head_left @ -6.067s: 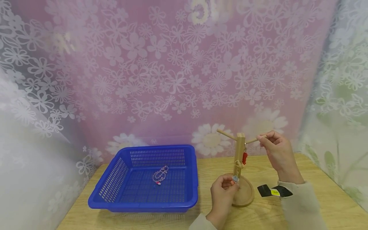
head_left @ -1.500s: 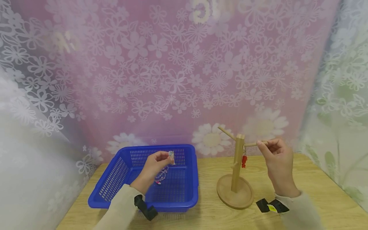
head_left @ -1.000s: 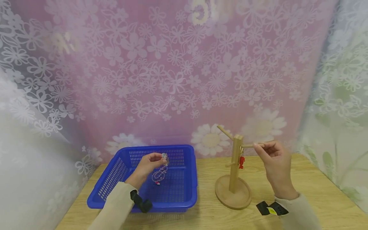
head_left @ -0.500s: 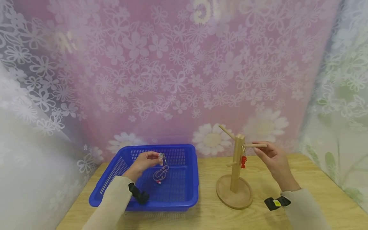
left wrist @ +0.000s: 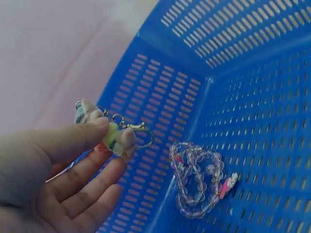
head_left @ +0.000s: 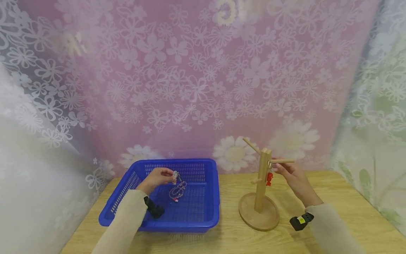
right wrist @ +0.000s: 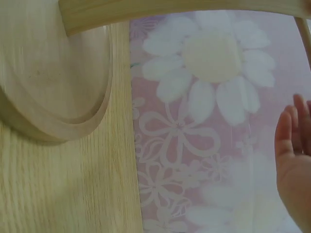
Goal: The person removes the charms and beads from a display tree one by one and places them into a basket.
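Observation:
In the head view my left hand [head_left: 157, 179] is inside the blue basket [head_left: 172, 225], above its floor. Between thumb and fingers it pinches a keychain [left wrist: 112, 136] with small pastel animal figures and a metal clasp and ring. Below that, on the basket's floor, lies a purple beaded strand [left wrist: 197, 182] with a pink-and-white charm. My right hand [head_left: 295, 180] is at the wooden stand [head_left: 262, 183], fingertips beneath its right peg [head_left: 282, 161]. A red keychain [head_left: 269, 179] hangs from this peg, its top right at those fingertips; I cannot tell whether they grip it.
The stand has a round base [head_left: 268, 220] and further pegs, one [head_left: 251, 145] slanting up to the left. Both stand and basket are on a wood-grain table [head_left: 229, 208]. A floral curtain [head_left: 203, 88] rises behind, with more patterned fabric at the sides.
My left hand brought the pastel figure keychain from the stand's lower peg into the basket. My right hand moved from the right peg's tip inward, toward the red keychain's top.

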`<state>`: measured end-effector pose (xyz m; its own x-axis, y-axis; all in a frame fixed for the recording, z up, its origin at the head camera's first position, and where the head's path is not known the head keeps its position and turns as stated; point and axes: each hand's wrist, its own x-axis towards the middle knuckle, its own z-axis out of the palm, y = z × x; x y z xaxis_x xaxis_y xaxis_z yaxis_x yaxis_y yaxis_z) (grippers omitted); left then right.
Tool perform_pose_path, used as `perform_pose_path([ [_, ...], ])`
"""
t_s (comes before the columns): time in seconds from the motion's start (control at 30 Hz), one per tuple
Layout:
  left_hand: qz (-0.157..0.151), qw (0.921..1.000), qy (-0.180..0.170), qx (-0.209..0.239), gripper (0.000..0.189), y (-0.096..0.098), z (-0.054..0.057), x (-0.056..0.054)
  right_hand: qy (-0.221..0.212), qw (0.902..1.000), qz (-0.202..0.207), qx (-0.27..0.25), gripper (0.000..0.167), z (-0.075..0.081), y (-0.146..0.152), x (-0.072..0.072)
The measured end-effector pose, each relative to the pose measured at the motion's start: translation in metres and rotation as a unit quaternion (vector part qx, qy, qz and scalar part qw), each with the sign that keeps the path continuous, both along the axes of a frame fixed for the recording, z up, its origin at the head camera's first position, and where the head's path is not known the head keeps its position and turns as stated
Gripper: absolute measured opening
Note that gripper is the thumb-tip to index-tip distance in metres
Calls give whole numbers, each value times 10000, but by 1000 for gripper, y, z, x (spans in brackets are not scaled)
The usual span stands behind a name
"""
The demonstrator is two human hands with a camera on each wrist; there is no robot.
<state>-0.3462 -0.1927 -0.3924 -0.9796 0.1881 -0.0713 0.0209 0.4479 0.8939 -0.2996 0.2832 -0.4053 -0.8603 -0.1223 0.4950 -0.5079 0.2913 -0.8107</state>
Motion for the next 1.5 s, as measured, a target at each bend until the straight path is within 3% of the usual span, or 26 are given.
perform_pose_path([
  [0.17,142,9998,138,-30,22,-2,-4,-7,115,9999,66,23,28,1,-1,-4],
  [0.4,178,9994,190,-240,21,0,-4,-6,-453,9974,-318,461,30,8,-4,-4],
  [0.57,-4,9994,125,-318,21,-2,-9,-9,-624,9978,-21,222,27,9,-6,-7],
  [0.63,-262,9991,269,-201,19,-8,-16,-15,-615,9980,126,86,25,8,-6,-9],
  [0.73,-314,9987,304,-248,19,-10,-18,-16,-569,9980,267,-58,20,7,-6,-10],
  [0.9,108,9991,77,-404,20,-4,-12,-10,-659,9964,345,-411,18,5,-9,-8],
  [1.13,148,9996,34,-257,24,-4,-9,-6,-923,9950,-82,-379,12,5,-5,-4],
  [1.5,50,9995,-45,-311,26,6,-4,-5,-580,9949,-163,-811,14,2,3,7],
])
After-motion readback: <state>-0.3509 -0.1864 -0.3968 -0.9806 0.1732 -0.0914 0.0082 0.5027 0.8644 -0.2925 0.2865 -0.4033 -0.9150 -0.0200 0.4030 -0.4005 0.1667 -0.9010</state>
